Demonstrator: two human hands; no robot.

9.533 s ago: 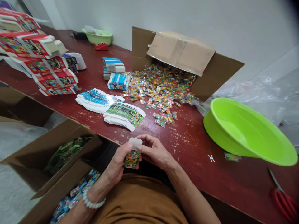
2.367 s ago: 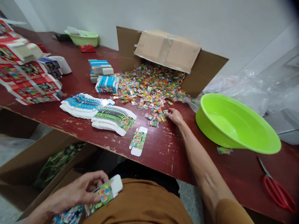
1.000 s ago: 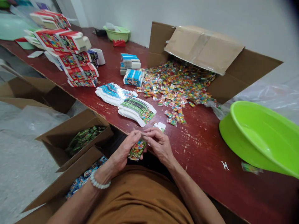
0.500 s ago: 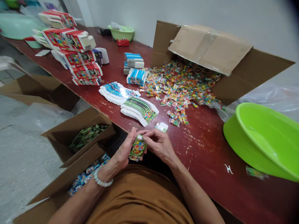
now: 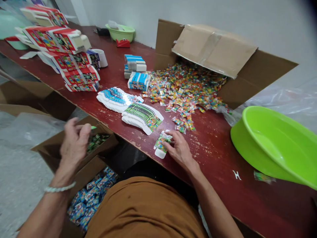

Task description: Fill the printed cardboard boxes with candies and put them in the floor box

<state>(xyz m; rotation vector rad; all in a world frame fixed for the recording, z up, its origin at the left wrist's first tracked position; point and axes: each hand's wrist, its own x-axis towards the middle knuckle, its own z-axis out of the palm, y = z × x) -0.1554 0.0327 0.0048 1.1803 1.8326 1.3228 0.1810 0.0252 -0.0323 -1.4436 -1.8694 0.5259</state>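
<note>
Hands were apart. The right hand sat on the desk, its fingertips on a small printed carton with a white end flap, lying near the desk's front edge; whether it was gripping or only touching, I couldn't tell. The left hand was raised and slightly blurred over the boxes to the left of the desk, fingers pinched on a small green piece, too small to identify. A white bead bracelet was on that wrist, and a mustard-brown shirt filled the bottom of the view.

Below the left hand, an open cardboard box held blue printed packets, and another box just beyond it held green packets. On the desk, just past the carton, lay flat stacks of green die-cut cartons and blue ones. Right of those was a heap of colourful candy sachets spilling from a cardboard box on its side. A lime-green basin sat tilted at right. Further back were stacked red printed boxes, blue-and-white cartons, a smaller green basin and a red tape dispenser.
</note>
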